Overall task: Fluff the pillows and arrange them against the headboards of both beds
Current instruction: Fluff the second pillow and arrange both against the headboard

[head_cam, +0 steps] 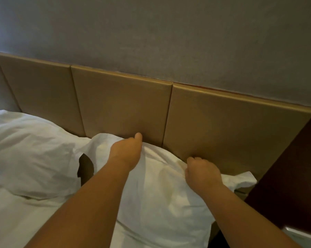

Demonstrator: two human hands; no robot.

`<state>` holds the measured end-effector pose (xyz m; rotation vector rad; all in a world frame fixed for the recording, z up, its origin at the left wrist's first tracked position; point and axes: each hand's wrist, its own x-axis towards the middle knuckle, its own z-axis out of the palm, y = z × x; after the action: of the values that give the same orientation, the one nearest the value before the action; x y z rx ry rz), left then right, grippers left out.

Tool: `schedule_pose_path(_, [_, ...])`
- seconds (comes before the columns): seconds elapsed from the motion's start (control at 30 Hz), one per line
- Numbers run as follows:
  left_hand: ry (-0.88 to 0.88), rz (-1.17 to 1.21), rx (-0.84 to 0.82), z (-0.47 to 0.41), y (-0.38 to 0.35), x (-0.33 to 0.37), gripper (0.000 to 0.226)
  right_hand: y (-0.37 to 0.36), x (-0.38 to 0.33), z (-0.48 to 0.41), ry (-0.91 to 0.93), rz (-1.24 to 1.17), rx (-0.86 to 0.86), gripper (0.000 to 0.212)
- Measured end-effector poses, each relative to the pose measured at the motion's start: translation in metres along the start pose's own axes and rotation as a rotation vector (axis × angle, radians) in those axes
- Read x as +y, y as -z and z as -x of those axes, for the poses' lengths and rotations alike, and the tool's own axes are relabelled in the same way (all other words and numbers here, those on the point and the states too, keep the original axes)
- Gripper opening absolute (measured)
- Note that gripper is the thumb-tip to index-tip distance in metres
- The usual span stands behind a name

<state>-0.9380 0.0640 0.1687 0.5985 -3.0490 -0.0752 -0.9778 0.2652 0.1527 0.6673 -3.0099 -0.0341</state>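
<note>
Right pillow [162,194]: white, lying at the head of the bed with its top edge against the headboard [122,104]; both hands grasp that top edge.
Left hand [126,151]: back of the hand faces the camera; fingers curl over the pillow's top edge and are mostly hidden behind it; one digit tip points up, touching the headboard.
Right hand [202,171]: knuckles up, fingers curled into the fabric at the top edge, bunching it; positioned nearer the pillow's right corner, just below the headboard.
Forearms: bare, both reaching forward across the pillow face.
Left pillow [31,154]: white, creased, beside the right pillow, its top near the headboard; a dark gap [85,167] shows between the two pillows.
Bed sheet [26,221]: white, below the left pillow.
Headboard detail: tan padded panels divided by vertical seams.
Wall [169,33]: grey, textured, above the headboard.
Dark wooden unit [290,176]: at the right end of the headboard, beside the pillow's right corner.
</note>
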Motion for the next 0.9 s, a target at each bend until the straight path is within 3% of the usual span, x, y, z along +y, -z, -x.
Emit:
schedule_pose_path(0.1, [-0.035,0.072,0.042,0.01,-0.005,-0.009,0.052,0.0,-0.005,0.005,0.008,-0.097,0.012,0.025])
schedule_pose_path(0.17, [0.02,0.185,0.095,0.02,-0.01,-0.014,0.036,-0.003,-0.009,0.009,0.036,-0.128,-0.024,0.039])
schedule_pose_path(0.27, [0.091,0.265,0.199,0.032,-0.013,-0.006,0.023,0.003,-0.009,0.017,0.035,-0.054,-0.038,0.025])
schedule_pose_path(0.4, [0.227,0.448,0.164,0.028,-0.009,0.007,0.032,0.024,0.004,0.026,-0.071,0.062,0.177,0.019])
schedule_pose_path(0.5, [0.141,0.492,0.158,0.034,-0.013,0.012,0.031,0.034,0.002,0.029,-0.062,0.034,0.265,0.014])
schedule_pose_path(0.57, [0.1,0.56,0.191,0.049,-0.015,0.012,0.041,0.033,-0.01,0.031,0.014,0.014,0.318,0.012])
schedule_pose_path(0.7, [0.2,0.635,0.186,0.094,-0.039,-0.019,0.046,0.016,-0.064,0.044,0.268,-0.046,0.353,0.01])
schedule_pose_path(0.9, [0.442,0.469,-0.022,0.165,-0.139,-0.107,0.031,-0.065,-0.162,0.076,0.588,-0.053,0.094,0.011])
